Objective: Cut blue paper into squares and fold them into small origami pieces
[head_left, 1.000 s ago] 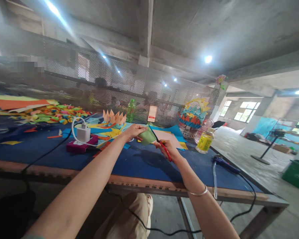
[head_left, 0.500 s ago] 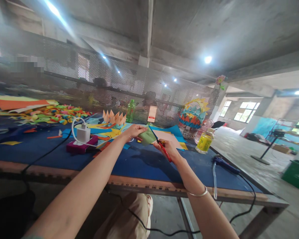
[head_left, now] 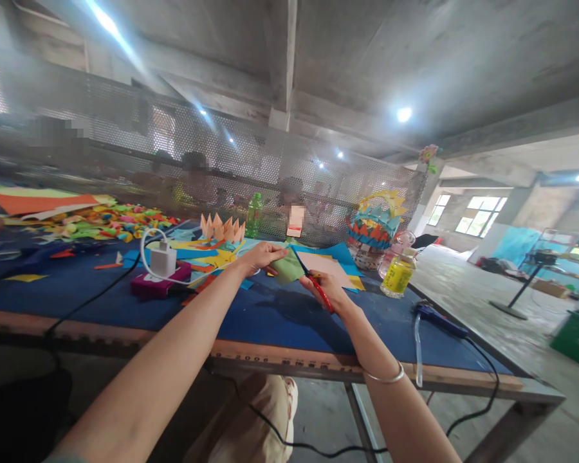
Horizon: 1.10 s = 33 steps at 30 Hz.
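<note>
Viewing by head camera, I have green paper (head_left: 288,270) pinched in my left hand (head_left: 261,257) and red-handled scissors (head_left: 325,298) gripped in my right hand (head_left: 338,294), blades at the paper's right edge, above the blue table (head_left: 280,329), near a pink sheet (head_left: 322,260).

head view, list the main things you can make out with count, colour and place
table: one, blue top, foreground
scissors: one, red handles, centre
green paper: one, light green, at scissors' blades
pink sheet: one, pale pink, behind scissors
paper scraps: many, multicoloured, table's left
green bottle: one, green, table's back
zigzag paper: one, peach, left of green bottle
basket: one, multicoloured, table's back right
power strip: one, purple, table's left
charger: one, white, on power strip
glue gun: one, blue, table's right edge
mesh screen: one, grey, behind table
left grip: one, bare, holding green paper
right grip: one, bare, holding scissors
</note>
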### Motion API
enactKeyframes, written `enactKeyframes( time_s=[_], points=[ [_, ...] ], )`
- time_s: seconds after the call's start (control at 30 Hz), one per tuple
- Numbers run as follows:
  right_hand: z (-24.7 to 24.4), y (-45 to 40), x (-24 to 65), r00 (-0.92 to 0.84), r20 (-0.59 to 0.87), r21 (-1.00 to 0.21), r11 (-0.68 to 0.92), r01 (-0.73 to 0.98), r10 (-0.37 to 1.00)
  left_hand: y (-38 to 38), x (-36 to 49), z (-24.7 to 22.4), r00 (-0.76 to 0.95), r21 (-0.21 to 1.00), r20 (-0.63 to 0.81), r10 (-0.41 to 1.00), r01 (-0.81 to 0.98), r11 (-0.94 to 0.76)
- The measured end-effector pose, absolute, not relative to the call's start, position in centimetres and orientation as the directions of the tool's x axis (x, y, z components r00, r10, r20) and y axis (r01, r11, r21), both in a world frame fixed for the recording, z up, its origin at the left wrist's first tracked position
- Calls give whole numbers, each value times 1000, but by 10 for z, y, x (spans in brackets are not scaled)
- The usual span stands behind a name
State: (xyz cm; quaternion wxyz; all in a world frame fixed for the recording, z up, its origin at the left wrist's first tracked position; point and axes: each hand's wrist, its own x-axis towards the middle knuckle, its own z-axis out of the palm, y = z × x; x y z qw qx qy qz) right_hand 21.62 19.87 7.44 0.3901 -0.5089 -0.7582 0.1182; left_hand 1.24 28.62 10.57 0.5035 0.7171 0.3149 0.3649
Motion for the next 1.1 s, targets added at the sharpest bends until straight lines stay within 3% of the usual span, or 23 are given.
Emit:
enactKeyframes(
  time_s=[1.1],
  points=[
    [75,196,213,-120,499,-590,438,678,858,285,18,102,550,959,195,812,67,-275]
  ],
)
